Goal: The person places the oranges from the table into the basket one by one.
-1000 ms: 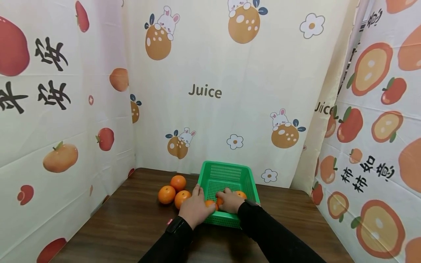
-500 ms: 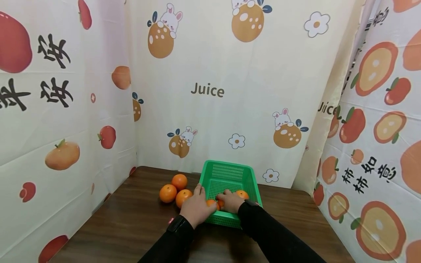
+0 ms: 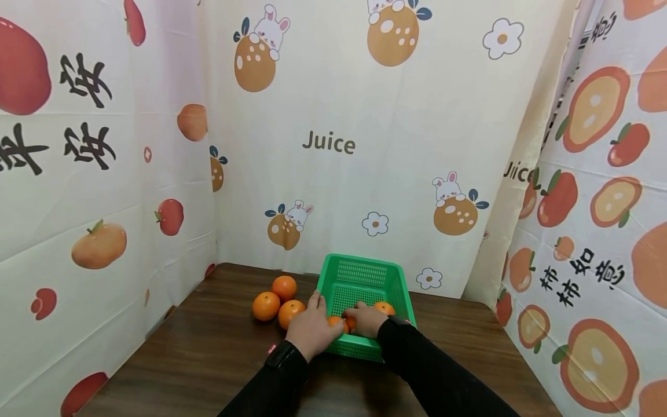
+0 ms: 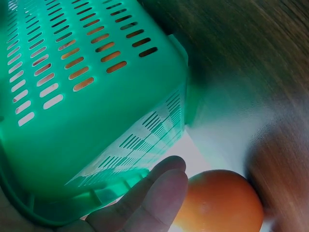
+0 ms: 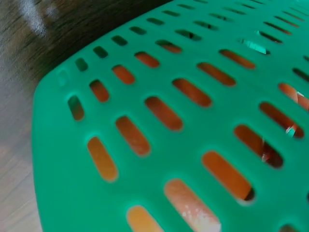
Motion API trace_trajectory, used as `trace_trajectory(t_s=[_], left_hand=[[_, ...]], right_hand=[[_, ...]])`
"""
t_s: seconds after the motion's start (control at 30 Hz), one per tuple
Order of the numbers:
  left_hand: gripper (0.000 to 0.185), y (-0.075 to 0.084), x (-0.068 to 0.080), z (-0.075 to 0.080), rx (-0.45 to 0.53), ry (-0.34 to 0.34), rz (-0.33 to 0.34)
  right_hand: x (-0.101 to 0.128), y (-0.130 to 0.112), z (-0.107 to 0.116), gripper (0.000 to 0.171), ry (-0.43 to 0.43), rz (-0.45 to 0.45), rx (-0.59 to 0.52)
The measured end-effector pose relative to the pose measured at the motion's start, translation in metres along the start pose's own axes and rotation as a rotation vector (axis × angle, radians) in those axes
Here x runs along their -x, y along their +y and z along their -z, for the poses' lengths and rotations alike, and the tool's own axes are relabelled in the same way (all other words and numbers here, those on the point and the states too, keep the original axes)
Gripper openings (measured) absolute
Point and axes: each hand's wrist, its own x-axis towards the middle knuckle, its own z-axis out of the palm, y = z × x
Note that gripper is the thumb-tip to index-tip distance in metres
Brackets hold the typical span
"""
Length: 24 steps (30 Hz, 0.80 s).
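A green slotted plastic basket (image 3: 355, 347) stands on the table. My left hand (image 3: 308, 331) grips its front left corner, thumb over the rim and fingers along the outside wall. In the left wrist view the fingers (image 4: 159, 198) come close to an orange (image 4: 222, 203) outside the basket. Inside the basket, my right hand (image 3: 367, 321) holds an orange (image 3: 351, 323), mostly hidden under its fingers. Another orange (image 3: 336, 322) lies by the left thumb, and one more (image 3: 384, 307) behind the right hand. Through the basket wall (image 5: 53, 159) in the right wrist view, orange skin shows behind the slots.
Three oranges (image 3: 266, 306) sit grouped on the dark wooden table (image 3: 208, 347), left of the basket. Curtains printed with fruit (image 3: 333, 191) enclose the table at the back and both sides. The back curtain hangs right behind the basket.
The head view has shifted slightly, so the scene sits a little further right than a second ago. Both hands keep nearly the same place on and in the basket.
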Motion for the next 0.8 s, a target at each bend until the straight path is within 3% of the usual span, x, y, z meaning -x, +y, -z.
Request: trace_trajectory(t_s=[0.2,0.4,0.8], left_hand=[[0.091,0.000,-0.001,-0.002,-0.009,0.003,0.001],[0.090,0.002,-0.001,-0.001,0.011,-0.001,0.002],[0.089,0.006,0.003,0.001,0.029,-0.020,0.012]], right_hand=[[0.000,0.002,0.000,0.039,-0.009,-0.006,0.004],[0.000,0.008,-0.003,0.044,0.039,0.036,0.057],[0.020,0.007,0.010,0.046,0.039,-0.009,-0.040]])
